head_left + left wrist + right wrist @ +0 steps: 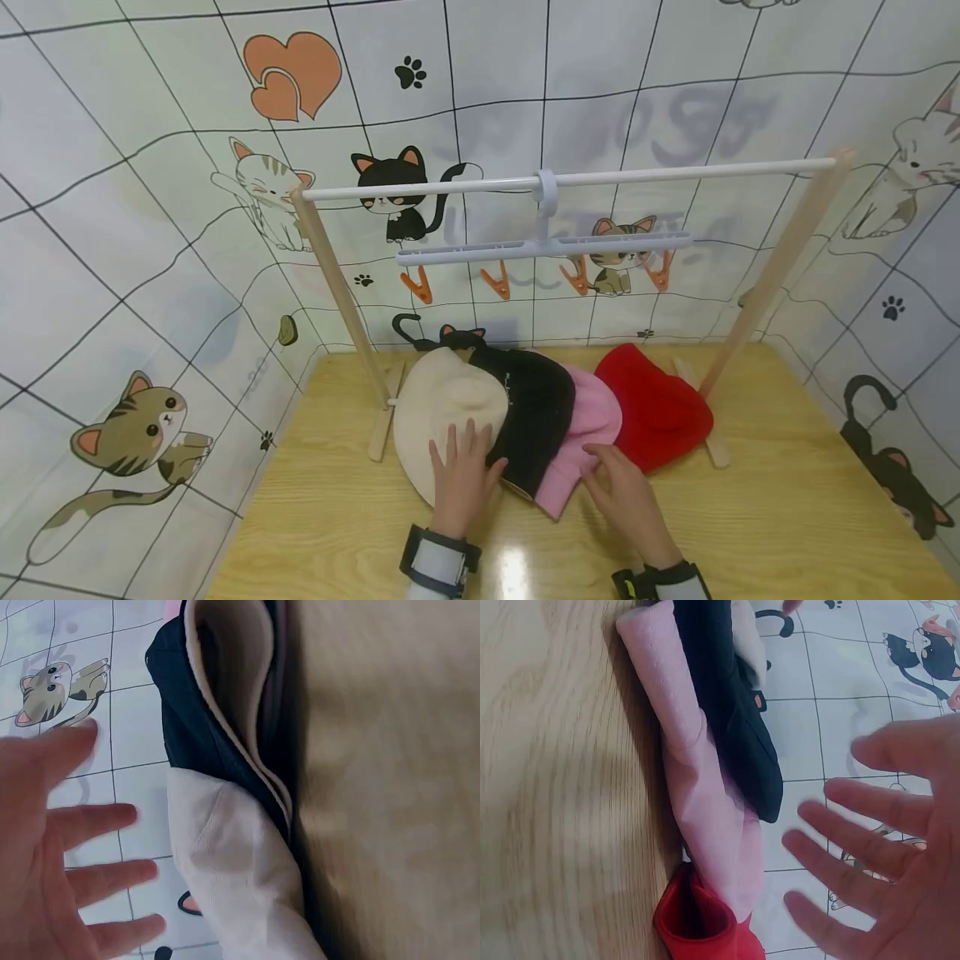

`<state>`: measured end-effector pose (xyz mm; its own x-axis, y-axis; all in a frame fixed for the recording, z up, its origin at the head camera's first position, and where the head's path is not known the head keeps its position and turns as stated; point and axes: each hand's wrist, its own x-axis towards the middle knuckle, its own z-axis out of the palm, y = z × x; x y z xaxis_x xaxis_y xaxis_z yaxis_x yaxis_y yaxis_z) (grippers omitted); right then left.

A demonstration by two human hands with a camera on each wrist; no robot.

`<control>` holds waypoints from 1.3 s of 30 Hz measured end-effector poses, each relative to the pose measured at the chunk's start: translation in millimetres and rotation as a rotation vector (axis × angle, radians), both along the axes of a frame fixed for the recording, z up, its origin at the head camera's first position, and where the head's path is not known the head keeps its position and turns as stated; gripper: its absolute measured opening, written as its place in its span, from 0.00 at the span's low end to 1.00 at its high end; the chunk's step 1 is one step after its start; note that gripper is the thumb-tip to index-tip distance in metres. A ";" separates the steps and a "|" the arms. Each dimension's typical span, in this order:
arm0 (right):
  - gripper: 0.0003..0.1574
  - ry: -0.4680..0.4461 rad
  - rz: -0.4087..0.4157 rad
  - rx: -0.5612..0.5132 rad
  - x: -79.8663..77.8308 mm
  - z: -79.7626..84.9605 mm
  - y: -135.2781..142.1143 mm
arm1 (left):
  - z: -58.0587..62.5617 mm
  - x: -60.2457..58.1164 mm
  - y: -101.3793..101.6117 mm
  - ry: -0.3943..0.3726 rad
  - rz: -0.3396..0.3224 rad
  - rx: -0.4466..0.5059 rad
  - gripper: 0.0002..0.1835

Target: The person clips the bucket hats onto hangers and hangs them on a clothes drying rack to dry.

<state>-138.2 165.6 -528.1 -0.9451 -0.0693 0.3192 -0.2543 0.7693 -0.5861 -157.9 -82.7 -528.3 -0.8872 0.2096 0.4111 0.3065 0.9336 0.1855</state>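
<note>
Four hats lie in an overlapping row across the far half of a wooden desk (315, 500), beneath a single rack with two wooden posts and one white bar (420, 189). From left to right, the row runs white hat (427, 400), black hat (536, 400), pink hat (596, 417) and red hat (656, 408). The white hat lies partly over the black one, the black over the pink, and the pink meets the red at the right end.

The left post (341, 292) stands behind the white hat, and the right post (776, 267) rises just beyond the red one. Between them, one pale hanger (480, 252) hooks over the middle of the bar, with four orange clips (501, 287) spaced along its underside, above the hats.

Two hands reach in from the near side. The left hand (463, 479), palm down and fingers spread wide, is poised over the near side of the white hat, gripping nothing. The right hand (628, 500), near the pink hat's near right edge, has its fingers extended and parted, and likewise grips nothing. In both wrist views the fingertips show apart from the fabric.
</note>
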 end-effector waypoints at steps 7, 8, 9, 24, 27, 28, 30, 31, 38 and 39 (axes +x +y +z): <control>0.13 0.031 -0.022 -0.057 2.8 4.9 -4.7 | -2.2 -28.2 6.6 -0.039 -0.027 -0.017 0.24; 0.12 0.033 -0.021 -0.063 3.4 5.9 -5.3 | -3.2 -32.5 8.4 -0.029 -0.024 -0.012 0.24; 0.11 0.031 -0.021 -0.067 3.9 6.4 -5.9 | -4.4 -37.2 10.2 -0.010 -0.015 -0.014 0.24; 0.19 0.094 -0.033 -0.043 10.6 -2.8 -9.3 | -5.9 -81.2 25.2 -0.054 0.142 0.006 0.26; 0.20 0.101 -0.053 -0.040 12.4 -2.9 -9.7 | -5.6 -86.0 27.5 -0.083 0.144 -0.013 0.31; 0.20 0.098 -0.060 -0.040 13.0 -2.9 -9.8 | -5.5 -87.6 28.1 -0.085 0.143 -0.021 0.31; 0.20 0.088 -0.069 -0.039 14.0 -2.7 -10.3 | -5.1 -90.2 28.9 -0.084 0.141 -0.032 0.31; 0.20 0.082 -0.073 -0.040 14.5 -2.7 -10.5 | -4.7 -91.3 29.2 -0.081 0.143 -0.042 0.30; 0.19 0.041 -0.085 -0.035 16.2 -5.2 -10.4 | 1.1 -93.2 29.0 -0.036 0.133 -0.101 0.18; 0.18 0.038 -0.087 -0.034 16.2 -5.9 -10.2 | 2.7 -93.1 28.8 -0.031 0.130 -0.107 0.16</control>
<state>-122.0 155.4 -534.0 -0.9341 0.0242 0.3562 -0.2102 0.7691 -0.6036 -251.0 -53.9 -525.6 -0.9214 0.1330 0.3650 0.1773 0.9800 0.0904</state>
